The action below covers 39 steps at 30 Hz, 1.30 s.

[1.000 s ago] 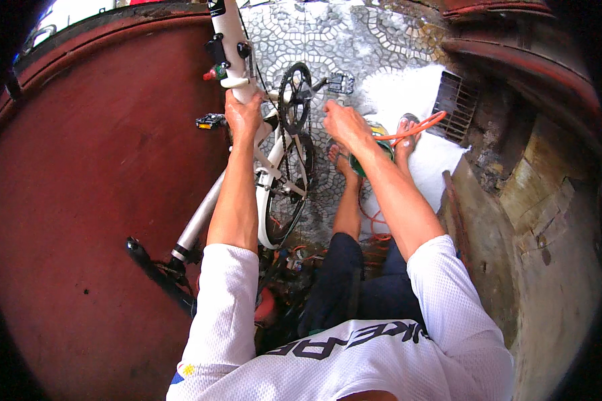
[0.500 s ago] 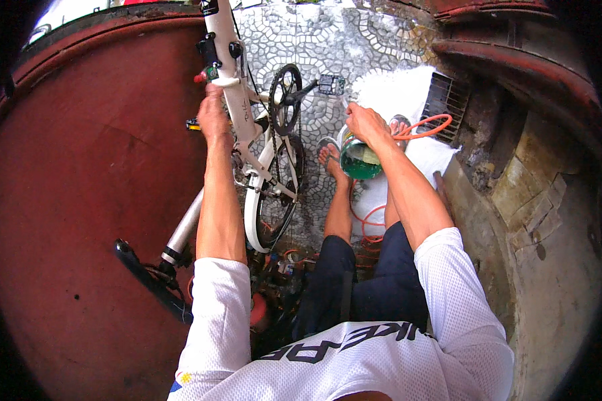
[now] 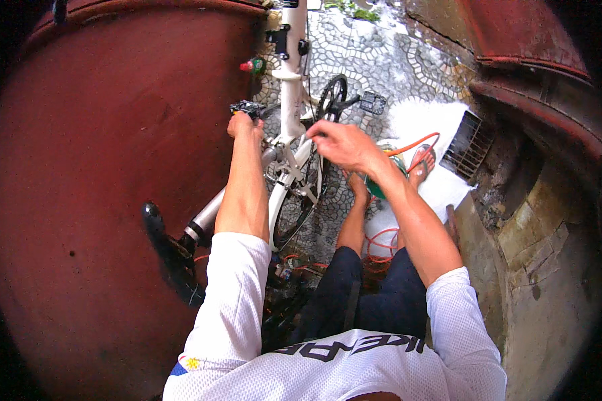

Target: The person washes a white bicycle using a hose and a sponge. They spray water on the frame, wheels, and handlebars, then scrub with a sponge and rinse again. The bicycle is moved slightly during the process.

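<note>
— How does that white bicycle frame [image 3: 291,100] look to handle?

— Stiff, I'd judge, and awkward more than heavy: a rigid metal frame lying tilted against the dark red wall [image 3: 114,167], with the black saddle [image 3: 170,257] down toward the near lower-left and the chainring [image 3: 332,97] out over the patterned paving [image 3: 388,63]. It won't flex, but it can pivot or slide along the wall. The ground looks wet near the drain grate [image 3: 470,142], so the frame could be slippery too (the foam there suggests soap).

— Where would you take hold?

— On the plain tubes or the seat post, away from the chainring teeth and the crank.

— And the hands?

— The left hand [image 3: 245,125] is closed around the black pedal [image 3: 247,107] close beside the wall, fingers curled over it. The right hand [image 3: 344,144] hangs half open just above the frame near the chainring, fingers loosely spread; I can't tell whether it touches anything, and it seems to hold nothing.

— What else is about?

— An orange hose [image 3: 415,144] loops over a green tub [image 3: 381,184] beside the person's sandalled foot [image 3: 421,164], between the bicycle and the grate.
</note>
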Available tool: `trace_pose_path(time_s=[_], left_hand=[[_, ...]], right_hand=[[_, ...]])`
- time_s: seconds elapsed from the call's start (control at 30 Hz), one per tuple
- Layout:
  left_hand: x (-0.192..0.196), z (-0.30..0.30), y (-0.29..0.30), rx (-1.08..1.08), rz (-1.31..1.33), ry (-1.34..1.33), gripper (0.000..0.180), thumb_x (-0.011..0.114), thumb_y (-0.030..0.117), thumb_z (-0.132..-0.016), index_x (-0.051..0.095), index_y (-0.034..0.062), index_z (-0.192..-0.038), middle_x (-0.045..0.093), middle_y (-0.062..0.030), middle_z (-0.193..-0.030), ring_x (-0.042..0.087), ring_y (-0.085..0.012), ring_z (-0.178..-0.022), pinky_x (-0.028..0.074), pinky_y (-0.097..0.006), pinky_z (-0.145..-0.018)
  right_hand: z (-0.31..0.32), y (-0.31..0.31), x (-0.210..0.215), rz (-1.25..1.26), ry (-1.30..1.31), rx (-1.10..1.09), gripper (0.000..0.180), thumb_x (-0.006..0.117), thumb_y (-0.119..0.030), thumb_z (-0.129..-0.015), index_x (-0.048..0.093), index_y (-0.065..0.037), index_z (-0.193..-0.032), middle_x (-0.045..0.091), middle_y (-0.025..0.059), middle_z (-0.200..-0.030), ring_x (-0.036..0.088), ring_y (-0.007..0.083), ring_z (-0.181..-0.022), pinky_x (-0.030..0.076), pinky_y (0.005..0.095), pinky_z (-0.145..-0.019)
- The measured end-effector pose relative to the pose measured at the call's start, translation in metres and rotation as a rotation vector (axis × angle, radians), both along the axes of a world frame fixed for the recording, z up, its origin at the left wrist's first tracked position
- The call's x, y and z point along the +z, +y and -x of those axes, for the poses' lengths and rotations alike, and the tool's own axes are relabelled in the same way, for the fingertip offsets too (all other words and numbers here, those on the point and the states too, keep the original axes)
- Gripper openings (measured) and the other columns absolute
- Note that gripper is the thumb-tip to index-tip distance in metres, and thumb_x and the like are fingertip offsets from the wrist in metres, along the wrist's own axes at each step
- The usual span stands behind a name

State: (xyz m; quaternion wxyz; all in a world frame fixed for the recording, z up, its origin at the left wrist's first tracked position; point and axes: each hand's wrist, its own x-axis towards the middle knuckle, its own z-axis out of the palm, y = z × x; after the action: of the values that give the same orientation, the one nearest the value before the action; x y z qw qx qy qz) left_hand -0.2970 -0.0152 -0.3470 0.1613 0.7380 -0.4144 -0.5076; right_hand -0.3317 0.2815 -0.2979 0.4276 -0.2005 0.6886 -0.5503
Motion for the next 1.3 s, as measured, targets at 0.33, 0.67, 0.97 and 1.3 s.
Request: trace_pose_path(time_s=[0.33,0.67,0.97,1.3], left_hand=[[-0.013,0.003,-0.009,0.207,-0.158,0.140,0.033,0.043,0.011,-0.094,0.053,0.0031,-0.125,0.054,-0.0199,-0.130,0.058,-0.0395,-0.110,0.051,-0.061,-0.079],[-0.028,-0.002,-0.011,0.185,-0.273,0.002,0.051,0.049,0.040,-0.097,0.045,0.0111,-0.138,0.045,-0.0169,-0.140,0.049,-0.0424,-0.121,0.047,-0.063,-0.082],[-0.029,-0.006,-0.017,0.060,-0.324,0.230,0.070,0.036,0.062,-0.097,0.032,0.0147,-0.148,0.034,-0.0130,-0.152,0.040,-0.0453,-0.131,0.035,-0.073,-0.095],[-0.013,0.007,0.004,0.191,-0.194,0.260,0.042,0.034,0.034,-0.097,0.053,0.0075,-0.123,0.051,-0.0109,-0.129,0.046,-0.0347,-0.123,0.045,-0.060,-0.092]], right_hand=[[0.006,-0.058,0.040,-0.231,0.185,0.007,0.028,0.053,-0.026,-0.090,0.064,-0.013,-0.113,0.068,0.0230,-0.090,0.067,0.0415,-0.087,0.052,0.0507,-0.079],[0.004,-0.067,0.036,-0.055,0.073,0.037,0.028,0.054,-0.022,-0.088,0.063,-0.011,-0.112,0.068,0.0230,-0.087,0.066,0.0414,-0.086,0.051,0.0494,-0.077],[0.014,-0.075,0.042,-0.143,0.107,0.024,0.026,0.053,-0.023,-0.090,0.064,-0.011,-0.111,0.068,0.0231,-0.086,0.067,0.0415,-0.083,0.052,0.0493,-0.076],[0.014,-0.079,0.045,-0.142,0.112,0.033,0.027,0.053,-0.024,-0.090,0.064,-0.012,-0.111,0.067,0.0243,-0.083,0.066,0.0433,-0.084,0.051,0.0524,-0.078]])
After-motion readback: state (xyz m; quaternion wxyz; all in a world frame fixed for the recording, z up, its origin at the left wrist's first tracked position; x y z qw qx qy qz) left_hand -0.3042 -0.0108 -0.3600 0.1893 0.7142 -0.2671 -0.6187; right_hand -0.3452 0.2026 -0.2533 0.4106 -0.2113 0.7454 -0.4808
